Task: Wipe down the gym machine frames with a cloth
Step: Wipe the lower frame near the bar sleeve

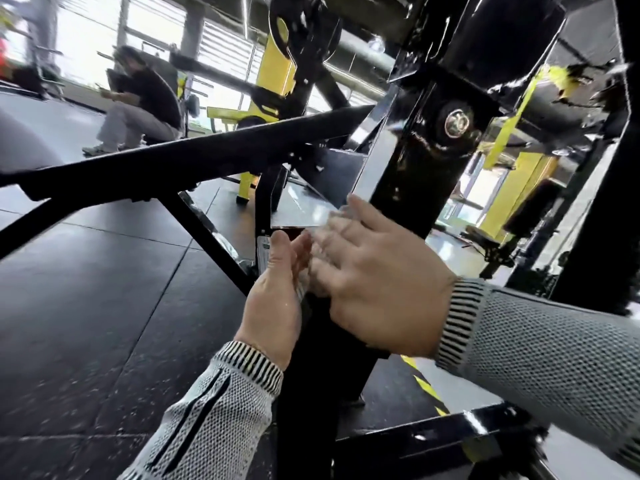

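Head cam: both hands, L [277, 289] & R [377, 292], flat on black frame post [408, 161].

Glossy black machine frame post [412, 161], upright, tilted in view, cloth not discernible

Motion blurs the right hand [372, 271] fingers, and any cloth between the hands cannot be made out.

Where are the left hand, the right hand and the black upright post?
left hand [277, 292], head view, back of hand.
right hand [374, 289], head view, back of hand.
black upright post [426, 161], head view, glossy front face.
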{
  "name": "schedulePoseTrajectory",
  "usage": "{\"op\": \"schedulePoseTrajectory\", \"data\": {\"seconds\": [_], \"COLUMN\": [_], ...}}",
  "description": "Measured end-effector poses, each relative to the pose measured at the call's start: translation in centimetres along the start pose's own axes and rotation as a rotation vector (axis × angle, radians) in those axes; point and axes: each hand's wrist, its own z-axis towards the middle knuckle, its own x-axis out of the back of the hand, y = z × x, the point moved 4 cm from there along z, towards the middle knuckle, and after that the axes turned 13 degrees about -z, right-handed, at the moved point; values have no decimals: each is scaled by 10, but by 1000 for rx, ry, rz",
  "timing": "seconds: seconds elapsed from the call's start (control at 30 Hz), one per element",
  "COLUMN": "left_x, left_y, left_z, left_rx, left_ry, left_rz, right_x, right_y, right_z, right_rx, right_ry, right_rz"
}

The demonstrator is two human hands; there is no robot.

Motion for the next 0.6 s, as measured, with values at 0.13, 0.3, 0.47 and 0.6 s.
{"op": "schedulePoseTrajectory", "data": {"seconds": [0.13,0.3,0.47,0.6], "left_x": [6,12,4,-1], "left_y": [0,2,10,-1], "left_z": [-4,-13,-25,-35], "left_rx": [15,-46,-289,-511], "left_ry": [-13,35,48,12], "left_rz": [127,307,519,785], "right_x": [-7,-19,-23,-42], "right_y": [-24,-53,-30,-62], "right_z": [-13,-47,-62,-84], "right_rx": [-128,-76,-361,-443], "right_ry": [56,180,364,369], "right_rz": [130,244,371,403]}}
